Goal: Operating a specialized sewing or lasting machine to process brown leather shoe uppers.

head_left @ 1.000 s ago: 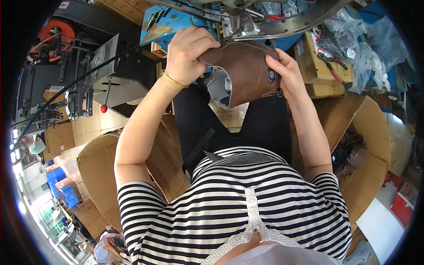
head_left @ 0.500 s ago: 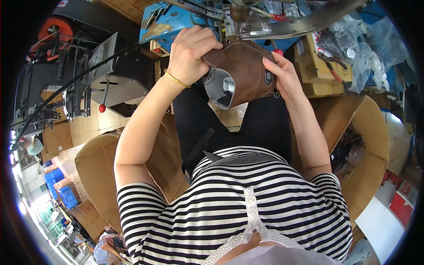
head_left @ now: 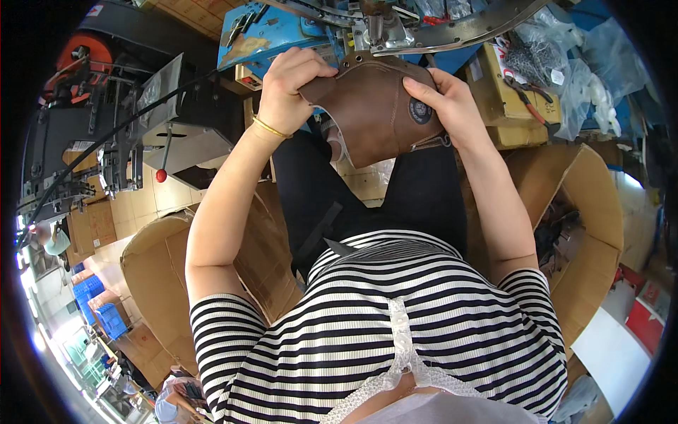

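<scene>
A brown leather boot upper (head_left: pixel 367 116) hangs between my two hands, just beneath the head of a metal machine (head_left: pixel 385 32). Metal eyelets show along its far edge, close to the machine's tip. A dark round patch (head_left: pixel 420 110) sits on its right side. My left hand (head_left: pixel 288 88) pinches the upper's left corner, thumb and fingers closed on the flap. At the other end, my right hand (head_left: pixel 450 109) grips the upper with the thumb on top; its other fingers are partly hidden behind the leather. Some of the pale inside lining shows at the lower left opening.
Open cardboard boxes stand on my left (head_left: pixel 159 275) and right (head_left: pixel 590 212), the right one with dark pieces inside. Red-handled pliers (head_left: pixel 533 109) lie on a yellow carton (head_left: pixel 494 92). A lever with a red knob (head_left: pixel 161 175) juts from black machinery at left.
The upper has turned so its outer side faces up more and less lining shows. Both hands have shifted slightly, the left one to the left. More of the eyelet edge lies clear of the machine's tip.
</scene>
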Demonstrator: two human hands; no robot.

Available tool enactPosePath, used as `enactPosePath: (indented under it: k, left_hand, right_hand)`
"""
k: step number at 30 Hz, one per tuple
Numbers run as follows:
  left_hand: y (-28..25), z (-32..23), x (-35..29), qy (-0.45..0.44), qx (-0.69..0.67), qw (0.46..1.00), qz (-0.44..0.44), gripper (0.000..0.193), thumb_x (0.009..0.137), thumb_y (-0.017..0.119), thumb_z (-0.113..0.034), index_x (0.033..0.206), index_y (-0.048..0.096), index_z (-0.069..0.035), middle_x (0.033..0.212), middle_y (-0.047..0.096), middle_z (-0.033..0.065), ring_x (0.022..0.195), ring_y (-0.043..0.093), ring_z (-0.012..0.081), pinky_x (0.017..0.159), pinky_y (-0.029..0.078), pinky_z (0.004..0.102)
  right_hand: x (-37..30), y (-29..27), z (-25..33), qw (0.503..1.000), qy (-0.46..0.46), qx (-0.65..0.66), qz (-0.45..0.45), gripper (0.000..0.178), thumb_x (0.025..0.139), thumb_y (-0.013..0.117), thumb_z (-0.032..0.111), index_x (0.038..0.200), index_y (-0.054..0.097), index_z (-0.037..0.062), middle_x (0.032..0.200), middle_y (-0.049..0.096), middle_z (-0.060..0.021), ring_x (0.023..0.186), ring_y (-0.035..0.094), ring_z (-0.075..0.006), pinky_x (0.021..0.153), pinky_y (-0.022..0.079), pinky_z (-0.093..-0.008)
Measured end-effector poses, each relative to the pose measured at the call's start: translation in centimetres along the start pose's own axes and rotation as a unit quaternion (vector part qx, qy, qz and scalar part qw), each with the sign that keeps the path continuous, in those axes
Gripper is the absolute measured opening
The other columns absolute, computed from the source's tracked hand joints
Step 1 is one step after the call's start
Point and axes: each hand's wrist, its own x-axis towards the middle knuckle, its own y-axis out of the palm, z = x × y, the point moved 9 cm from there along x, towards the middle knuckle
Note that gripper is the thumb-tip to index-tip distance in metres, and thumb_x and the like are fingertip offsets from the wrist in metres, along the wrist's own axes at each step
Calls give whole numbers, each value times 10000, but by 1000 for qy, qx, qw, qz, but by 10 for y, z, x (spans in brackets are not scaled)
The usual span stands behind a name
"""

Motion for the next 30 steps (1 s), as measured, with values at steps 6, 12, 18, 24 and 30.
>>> enactPosePath:
  k: [6, 12, 18, 24, 30]
  left_hand:
    - [1, -2, 3, 4, -9, 1000, -18, 142, 655, 705, -48, 790, 660, -59, 784, 616, 43, 775, 581, 249, 707, 427, 331]
    - [2, 0, 0, -2, -2, 1000, -13, 183, 642, 728, -61, 812, 664, -45, 811, 632, 57, 796, 593, 245, 737, 438, 326]
    - [1, 7, -4, -26, -32, 999, -10, 193, 644, 728, -41, 830, 676, -35, 828, 641, 72, 811, 604, 249, 767, 458, 323]
    - [9, 32, -23, -104, -127, 986, -33, 165, 679, 703, 18, 839, 682, -16, 833, 635, 89, 807, 617, 255, 756, 483, 313]
    - [6, 26, -29, -139, -120, 983, -11, 169, 684, 702, 25, 849, 682, -9, 812, 617, 91, 792, 622, 254, 727, 482, 293]
  right_hand:
    - [-1, 0, -4, 999, 17, -31, 12, 401, 848, 727, 277, 1067, 623, -43, 941, 662, -63, 827, 610, -96, 740, 478, -228]
    - [-1, -1, 0, 1000, -12, -11, -14, 373, 819, 753, 254, 1004, 644, -51, 888, 674, -61, 770, 618, -93, 687, 504, -234]
    - [-3, 3, 22, 991, -66, -115, -32, 382, 794, 757, 268, 971, 662, -56, 847, 689, -79, 759, 633, -111, 683, 509, -259]
    - [5, 17, 43, 963, -98, -250, -14, 511, 774, 744, 396, 982, 665, -64, 855, 705, -119, 776, 669, -154, 700, 518, -280]
    - [15, 14, 30, 974, -30, -224, 27, 503, 790, 736, 413, 965, 689, -56, 806, 693, -88, 710, 653, -127, 650, 513, -258]
